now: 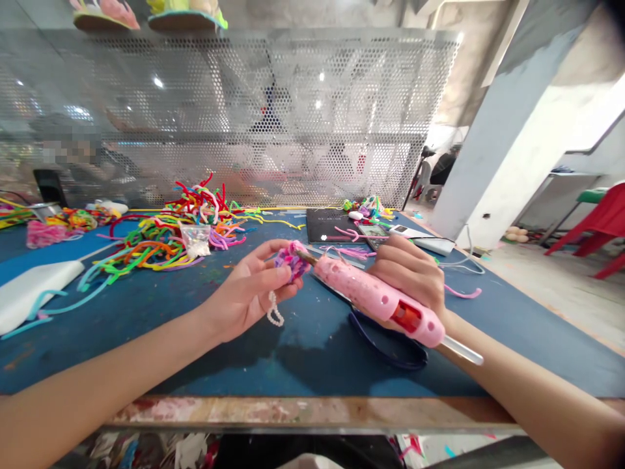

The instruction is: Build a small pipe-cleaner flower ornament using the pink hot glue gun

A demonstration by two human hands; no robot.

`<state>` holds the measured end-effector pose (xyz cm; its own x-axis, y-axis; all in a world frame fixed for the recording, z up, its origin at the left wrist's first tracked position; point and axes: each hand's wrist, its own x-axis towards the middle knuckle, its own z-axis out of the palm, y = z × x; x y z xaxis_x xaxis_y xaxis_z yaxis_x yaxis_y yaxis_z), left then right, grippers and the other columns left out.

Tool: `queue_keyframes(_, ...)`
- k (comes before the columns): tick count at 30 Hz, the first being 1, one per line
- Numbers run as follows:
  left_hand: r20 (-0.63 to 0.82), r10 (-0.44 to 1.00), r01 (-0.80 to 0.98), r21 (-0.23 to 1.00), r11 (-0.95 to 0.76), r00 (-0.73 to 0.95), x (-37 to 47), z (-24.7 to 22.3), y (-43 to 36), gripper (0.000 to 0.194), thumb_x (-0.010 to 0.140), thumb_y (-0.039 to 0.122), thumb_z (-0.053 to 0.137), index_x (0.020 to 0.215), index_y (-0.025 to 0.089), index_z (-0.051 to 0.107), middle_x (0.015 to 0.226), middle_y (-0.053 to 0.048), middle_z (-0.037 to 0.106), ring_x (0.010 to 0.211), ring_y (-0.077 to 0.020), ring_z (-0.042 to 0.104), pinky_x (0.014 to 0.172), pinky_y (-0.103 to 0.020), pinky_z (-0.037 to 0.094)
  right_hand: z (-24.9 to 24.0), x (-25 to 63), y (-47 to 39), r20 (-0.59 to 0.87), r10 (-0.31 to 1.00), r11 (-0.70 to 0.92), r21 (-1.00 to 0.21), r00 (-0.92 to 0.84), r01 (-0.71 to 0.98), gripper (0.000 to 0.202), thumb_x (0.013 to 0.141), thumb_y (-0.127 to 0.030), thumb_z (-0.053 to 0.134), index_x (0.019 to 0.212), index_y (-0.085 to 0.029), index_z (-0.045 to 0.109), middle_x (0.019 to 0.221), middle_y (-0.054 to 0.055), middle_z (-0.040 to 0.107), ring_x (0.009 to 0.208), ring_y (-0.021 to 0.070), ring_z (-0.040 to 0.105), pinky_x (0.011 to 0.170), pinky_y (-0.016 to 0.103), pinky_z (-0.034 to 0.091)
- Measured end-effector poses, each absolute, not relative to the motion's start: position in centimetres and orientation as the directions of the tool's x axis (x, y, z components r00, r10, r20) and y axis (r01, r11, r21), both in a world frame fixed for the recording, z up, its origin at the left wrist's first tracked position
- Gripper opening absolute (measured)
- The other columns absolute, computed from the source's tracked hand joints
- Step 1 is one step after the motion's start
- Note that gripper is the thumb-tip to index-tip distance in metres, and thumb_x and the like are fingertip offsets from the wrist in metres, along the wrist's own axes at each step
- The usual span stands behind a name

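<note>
A pink hot glue gun point(364, 286) lies in the grip of my right hand point(410, 270), its clear glue stick point(463, 350) jutting from the rear. My left hand point(254, 283) pinches a small pink and purple fuzzy pipe-cleaner piece point(291, 262) between thumb and fingers. The gun's nozzle point(306, 257) meets the right side of this piece, or sits just in front of it; which, I cannot tell. Below my left fingers dangles a short loop of white beads point(275, 309). Under the gun a dark blue loop point(388, 345) rests on the table.
Colourful pipe cleaners point(156, 238) are heaped at the left with a small clear bag point(196, 241). A black flat box point(327, 225), a white power strip point(422, 240) and pink pipe cleaners point(349, 252) lie beyond my hands. A perforated metal panel point(293, 124) closes off the back of the blue table point(195, 365).
</note>
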<state>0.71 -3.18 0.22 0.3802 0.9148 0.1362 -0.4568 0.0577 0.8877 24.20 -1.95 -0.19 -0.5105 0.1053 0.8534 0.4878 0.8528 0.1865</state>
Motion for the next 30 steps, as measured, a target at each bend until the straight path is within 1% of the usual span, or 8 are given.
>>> queue_keyframes(4,0.121,0.917,-0.433,0.899,0.061,0.381,0.7,0.3,-3.3,0.041,0.058,0.021,0.084,0.092,0.021,0.062,0.08,0.003,0.068,0.063,-0.0088,0.068,0.058,-0.012,0.055,-0.1,23.9,-2.3,0.868,0.093,0.856,0.181,-0.487,0.485,0.025,0.086,-0.009,0.045,0.063,-0.017,0.049,0.054,0.003,0.044,0.057,0.0142,0.034,0.053,0.03,0.029)
queue_keyframes(7,0.118,0.915,-0.43,0.9,0.065,0.385,0.6,0.3,-3.3,0.043,0.058,0.022,0.084,0.094,0.021,0.06,0.081,0.003,0.068,0.064,-0.0091,0.068,0.06,-0.013,0.056,-0.2,23.6,-2.6,0.885,0.088,0.863,0.161,-0.457,0.479,0.02,0.084,-0.007,0.046,0.067,-0.014,0.055,0.058,0.006,0.051,0.059,0.0154,0.042,0.053,0.03,0.032)
queue_keyframes(10,0.112,0.912,-0.428,0.901,0.074,0.395,0.6,0.3,-3.3,0.045,0.057,0.023,0.084,0.094,0.021,0.059,0.081,0.003,0.069,0.064,-0.0094,0.068,0.058,-0.012,0.055,-0.2,23.4,-2.7,0.885,0.071,0.855,0.184,-0.461,0.485,0.018,0.085,-0.007,0.048,0.071,-0.013,0.059,0.059,0.007,0.055,0.061,0.0162,0.046,0.053,0.03,0.034)
queue_keyframes(14,0.107,0.907,-0.423,0.902,0.084,0.408,0.7,0.3,-3.3,0.047,0.056,0.025,0.085,0.094,0.02,0.057,0.08,0.003,0.069,0.062,-0.0092,0.068,0.056,-0.011,0.054,-0.3,23.3,-2.7,0.881,0.067,0.844,0.2,-0.469,0.497,0.02,0.086,-0.009,0.046,0.071,-0.013,0.059,0.059,0.007,0.055,0.059,0.0155,0.044,0.053,0.029,0.034)
queue_keyframes(19,0.124,0.906,-0.403,0.914,0.055,0.404,0.6,0.4,-3.1,0.044,0.058,0.023,0.084,0.093,0.021,0.057,0.077,0.004,0.069,0.062,-0.0089,0.067,0.057,-0.012,0.054,-0.3,23.7,-2.5,0.871,0.099,0.857,0.171,-0.482,0.486,0.022,0.084,-0.006,0.044,0.067,-0.017,0.053,0.056,0.004,0.05,0.057,0.0145,0.037,0.054,0.029,0.032)
queue_keyframes(23,0.141,0.918,-0.379,0.925,0.011,0.37,0.5,0.5,-3.0,0.04,0.059,0.017,0.081,0.091,0.021,0.058,0.076,0.004,0.068,0.064,-0.0096,0.067,0.057,-0.013,0.053,0.0,24.1,-2.3,0.849,0.136,0.875,0.138,-0.51,0.463,0.02,0.081,-0.012,0.05,0.063,-0.019,0.046,0.054,0.002,0.044,0.056,0.0146,0.034,0.054,0.029,0.029)
queue_keyframes(27,0.205,0.912,-0.342,0.936,-0.077,0.356,0.4,0.5,-2.7,0.035,0.061,0.009,0.077,0.088,0.022,0.059,0.078,0.003,0.069,0.068,-0.0108,0.068,0.061,-0.016,0.053,0.2,24.2,-2.1,0.824,0.155,0.894,0.118,-0.545,0.433,0.026,0.078,-0.023,0.057,0.058,-0.021,0.04,0.052,0.0,0.042,0.054,0.0139,0.034,0.053,0.029,0.029)
queue_keyframes(30,0.271,0.904,-0.317,0.934,-0.165,0.33,0.1,0.5,-2.2,0.032,0.062,0.006,0.077,0.086,0.021,0.062,0.081,0.003,0.069,0.07,-0.0104,0.067,0.067,-0.018,0.053,0.2,24.1,-1.9,0.806,0.205,0.893,0.078,-0.555,0.443,0.025,0.077,-0.028,0.061,0.059,-0.021,0.044,0.054,-0.001,0.043,0.054,0.0135,0.036,0.053,0.028,0.03)
